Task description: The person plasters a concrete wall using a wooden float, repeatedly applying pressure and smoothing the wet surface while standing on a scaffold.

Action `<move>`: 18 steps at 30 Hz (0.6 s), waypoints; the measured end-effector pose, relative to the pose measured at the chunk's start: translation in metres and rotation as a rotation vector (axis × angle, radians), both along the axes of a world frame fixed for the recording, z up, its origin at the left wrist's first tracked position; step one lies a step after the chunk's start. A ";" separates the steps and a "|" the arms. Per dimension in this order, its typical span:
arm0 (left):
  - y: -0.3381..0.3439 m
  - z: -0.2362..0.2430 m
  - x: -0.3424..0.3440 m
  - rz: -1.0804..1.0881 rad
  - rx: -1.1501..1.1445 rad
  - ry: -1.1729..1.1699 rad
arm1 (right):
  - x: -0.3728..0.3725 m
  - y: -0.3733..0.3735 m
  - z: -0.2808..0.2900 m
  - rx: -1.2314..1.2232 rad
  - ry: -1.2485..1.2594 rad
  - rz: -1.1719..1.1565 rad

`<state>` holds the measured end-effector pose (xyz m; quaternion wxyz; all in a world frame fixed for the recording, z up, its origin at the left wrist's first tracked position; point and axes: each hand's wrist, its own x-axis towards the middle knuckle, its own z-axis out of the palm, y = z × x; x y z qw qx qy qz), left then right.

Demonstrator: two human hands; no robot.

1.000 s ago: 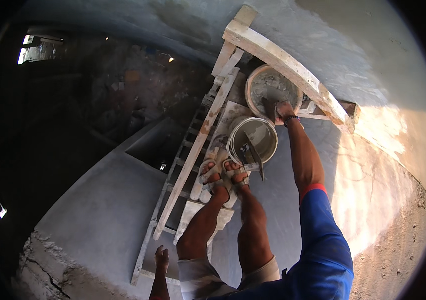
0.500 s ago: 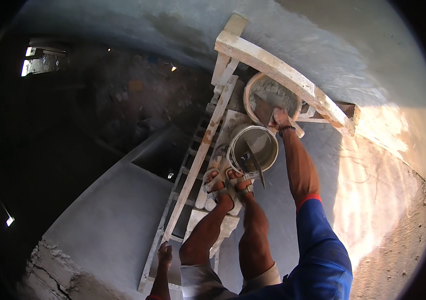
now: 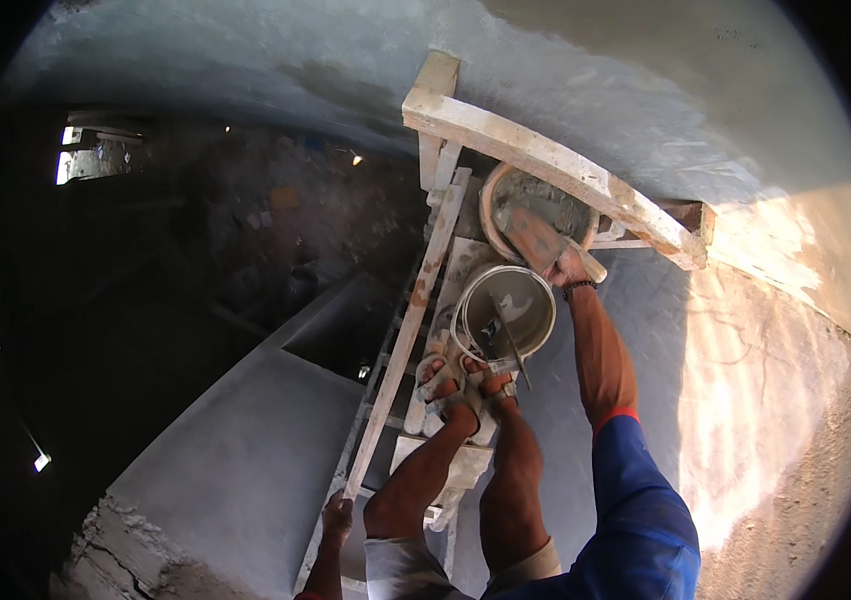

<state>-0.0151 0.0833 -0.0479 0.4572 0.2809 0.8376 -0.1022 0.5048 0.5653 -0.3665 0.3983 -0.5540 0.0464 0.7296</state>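
My right hand [image 3: 568, 268] is closed round the handle of a plastering trowel [image 3: 534, 238]. Its blade, smeared with mortar, slants over the near part of a round orange-rimmed tub [image 3: 491, 215] that holds grey mortar. Just nearer to me stands a pale bucket [image 3: 461, 318] with grey liquid inside and a thin flat-edged tool [image 3: 513, 340] leaning over its rim. Low on the left, my left hand [image 3: 339, 515] is closed at the near end of a long wooden rail [image 3: 408, 340]; its fingers are partly hidden.
My sandalled feet [image 3: 491, 382] stand on narrow planks [image 3: 466, 262] of a wooden scaffold. A thick whitish beam [image 3: 546, 150] crosses beyond the tub, close to the plastered wall [image 3: 646, 120]. Left of the rail lies a dark drop [image 3: 196, 260] above a grey slab [image 3: 236, 450].
The trowel blade has turned and come back toward me, now over the tub's near side, and shows a smeared face. My left hand stays at the rail. The whole view has shifted slightly.
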 end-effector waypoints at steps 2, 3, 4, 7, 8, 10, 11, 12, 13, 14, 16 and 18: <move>-0.012 0.014 -0.009 0.013 -0.010 0.054 | -0.045 -0.010 0.022 -0.029 0.171 -0.112; -0.007 0.009 -0.010 0.011 0.003 0.031 | -0.032 -0.013 0.024 -0.016 0.162 -0.122; -0.003 0.003 -0.009 0.013 0.015 0.002 | -0.015 -0.018 0.024 0.068 0.261 -0.092; 0.002 -0.007 -0.004 0.029 0.055 -0.021 | 0.012 -0.035 0.033 0.149 0.365 -0.091; 0.005 -0.010 -0.004 0.023 0.059 -0.032 | 0.018 -0.041 0.039 0.198 0.376 -0.111; 0.003 -0.012 -0.012 -0.068 -0.005 -0.027 | 0.010 -0.050 0.060 0.295 0.407 -0.114; 0.002 -0.013 -0.013 -0.068 0.002 -0.027 | 0.003 -0.052 0.074 0.302 0.407 -0.112; 0.000 -0.011 -0.013 -0.092 0.062 -0.013 | -0.008 -0.054 0.095 0.258 0.373 -0.168; 0.000 -0.011 -0.014 -0.116 0.126 0.003 | -0.016 -0.054 0.117 0.218 0.340 -0.225; -0.011 -0.001 -0.018 -0.102 0.128 0.023 | -0.034 -0.056 0.144 0.217 0.361 -0.211; 0.001 -0.007 -0.015 -0.074 0.253 -0.119 | -0.031 -0.060 0.203 0.170 0.511 -0.260; 0.023 0.009 0.002 0.047 0.185 -0.111 | -0.047 -0.057 0.278 0.055 0.586 -0.341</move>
